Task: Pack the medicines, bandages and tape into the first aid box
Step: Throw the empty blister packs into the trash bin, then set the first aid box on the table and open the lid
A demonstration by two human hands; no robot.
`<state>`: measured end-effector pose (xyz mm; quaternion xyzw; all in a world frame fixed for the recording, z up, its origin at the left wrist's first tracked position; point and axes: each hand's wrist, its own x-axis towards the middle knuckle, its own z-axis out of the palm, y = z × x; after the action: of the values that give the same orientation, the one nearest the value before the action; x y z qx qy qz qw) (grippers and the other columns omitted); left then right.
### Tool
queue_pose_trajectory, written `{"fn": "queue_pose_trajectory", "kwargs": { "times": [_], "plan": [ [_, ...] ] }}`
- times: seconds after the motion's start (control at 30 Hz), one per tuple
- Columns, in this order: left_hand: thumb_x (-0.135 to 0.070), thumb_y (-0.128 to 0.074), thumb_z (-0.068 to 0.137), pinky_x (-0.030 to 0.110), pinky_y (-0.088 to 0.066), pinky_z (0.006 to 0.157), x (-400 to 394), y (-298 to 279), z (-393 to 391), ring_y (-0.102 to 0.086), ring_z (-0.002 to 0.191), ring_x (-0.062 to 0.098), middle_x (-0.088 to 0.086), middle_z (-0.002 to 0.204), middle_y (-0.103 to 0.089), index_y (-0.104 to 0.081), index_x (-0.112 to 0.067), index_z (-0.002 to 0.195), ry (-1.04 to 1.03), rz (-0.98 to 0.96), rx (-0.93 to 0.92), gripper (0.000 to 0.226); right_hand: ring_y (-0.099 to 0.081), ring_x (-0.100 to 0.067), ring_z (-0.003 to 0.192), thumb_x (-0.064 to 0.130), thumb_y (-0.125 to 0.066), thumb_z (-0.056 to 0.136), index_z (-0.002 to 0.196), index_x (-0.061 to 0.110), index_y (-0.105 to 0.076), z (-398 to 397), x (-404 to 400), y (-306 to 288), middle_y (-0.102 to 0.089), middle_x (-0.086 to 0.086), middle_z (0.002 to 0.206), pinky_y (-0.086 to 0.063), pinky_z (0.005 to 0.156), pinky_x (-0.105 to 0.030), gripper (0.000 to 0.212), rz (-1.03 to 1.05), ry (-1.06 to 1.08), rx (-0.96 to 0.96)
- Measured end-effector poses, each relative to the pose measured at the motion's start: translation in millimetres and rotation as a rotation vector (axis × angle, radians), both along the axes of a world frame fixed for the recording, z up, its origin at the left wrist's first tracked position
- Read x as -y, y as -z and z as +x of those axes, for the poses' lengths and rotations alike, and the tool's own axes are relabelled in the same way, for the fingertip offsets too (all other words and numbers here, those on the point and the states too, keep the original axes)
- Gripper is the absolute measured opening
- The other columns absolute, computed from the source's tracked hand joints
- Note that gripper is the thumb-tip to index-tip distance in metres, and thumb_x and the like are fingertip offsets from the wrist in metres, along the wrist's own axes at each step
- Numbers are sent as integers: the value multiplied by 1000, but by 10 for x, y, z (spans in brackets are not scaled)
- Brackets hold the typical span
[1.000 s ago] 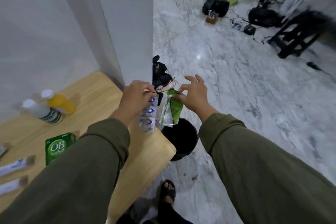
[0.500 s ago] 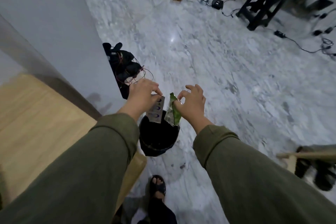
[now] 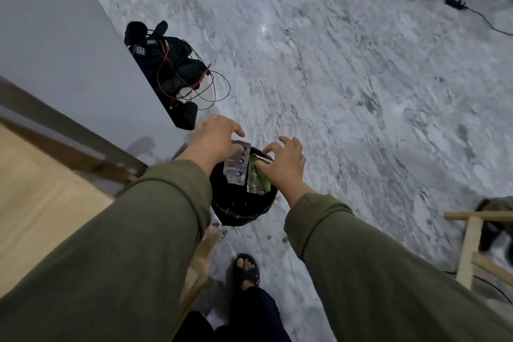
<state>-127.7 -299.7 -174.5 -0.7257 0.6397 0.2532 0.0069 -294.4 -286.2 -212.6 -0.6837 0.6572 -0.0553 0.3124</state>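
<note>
At the bottom centre of the frame a foot in a black sandal [image 3: 245,269] stands on the marble floor [image 3: 347,91]. Two olive sleeves [image 3: 374,272] reach up from the lower corners. Just above them, at centre, sits a black bin [image 3: 244,209], beside the corner of a wooden table [image 3: 41,203] at left. Over the bin's mouth, the left hand [image 3: 215,137] has its fingers spread, and a silver blister strip [image 3: 236,165] hangs just under its fingertips; whether it is gripped I cannot tell. The right hand [image 3: 286,164] lies over the top of a green sachet [image 3: 258,175], fingers loosely splayed. Further up, left of centre, black gear with red wires [image 3: 172,69] lies against the wall [image 3: 55,50].
</note>
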Motion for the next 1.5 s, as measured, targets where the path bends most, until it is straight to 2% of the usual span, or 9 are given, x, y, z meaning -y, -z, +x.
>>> {"fn": "queue_pose_trajectory", "kwargs": {
  "times": [0.1,0.23,0.47,0.6,0.73,0.87,0.97,1.17,1.5],
  "plan": [
    [-43,-70,78,41,-28,103,16,-17,39,-37,131,19,-5,134,-52,-57,-36,122,7,-2,3,46,0,-26,145,39,-65,81,125,27,-51,36,-4,-7,-22,-5,153,-12,114,-47,47,9,-5,0],
    [-46,-72,75,44,-26,106,-70,-192,86,-28,138,19,-6,143,-43,-44,-38,134,12,3,-5,65,1,-25,145,45,-65,81,134,35,-41,55,2,-199,-16,-4,156,-9,115,-48,60,-18,-1,32],
    [-47,-71,76,45,-25,107,-209,-947,155,-22,140,19,-5,148,-36,-35,-37,140,38,-49,-14,74,-2,-25,144,45,-66,80,136,34,-39,102,-3,-973,-18,-5,154,-12,113,-48,64,-98,-6,51],
    [-46,-73,74,45,-28,104,-327,-1546,322,-24,140,19,-4,147,-38,-36,-36,140,17,-120,7,75,-4,-25,144,47,-66,80,137,33,-38,263,-42,-1586,-19,-5,154,-13,113,-48,65,-168,-18,77],
    [-43,-78,68,40,-35,94,-543,-2163,622,-33,134,21,-3,140,-47,-42,-33,137,-21,-238,39,78,-6,-24,144,48,-67,79,136,34,-39,523,-133,-2220,-21,-5,153,-15,113,-47,66,-237,-45,128],
    [-43,-79,68,42,-33,99,-845,-2724,956,-32,135,25,1,141,-46,-39,-32,139,-75,-267,67,82,-9,-23,143,49,-68,78,136,33,-39,850,-293,-2742,-24,-5,151,-17,112,-46,67,-296,-99,179],
    [-42,-78,71,42,-26,106,-1121,-3058,1232,-23,140,23,0,148,-37,-35,-33,141,-114,-283,110,83,-11,-23,142,48,-69,77,137,33,-39,1139,-447,-3078,-26,-6,150,-17,112,-46,68,-336,-160,235],
    [-42,-77,72,45,-23,109,-1692,-3668,1662,-19,142,21,-1,152,-31,-28,-32,144,-262,-351,190,88,-15,-22,142,50,-68,77,138,33,-36,1743,-785,-3605,-27,-7,151,-20,111,-46,70,-400,-408,294],
    [-40,-79,69,46,-24,110,-2910,-4084,2184,-16,142,23,2,154,-26,-21,-32,146,-589,-357,307,97,-17,-22,142,49,-66,78,140,34,-32,2572,-1380,-4098,-25,-6,152,-20,112,-45,72,-450,-804,338]
  ]
}}
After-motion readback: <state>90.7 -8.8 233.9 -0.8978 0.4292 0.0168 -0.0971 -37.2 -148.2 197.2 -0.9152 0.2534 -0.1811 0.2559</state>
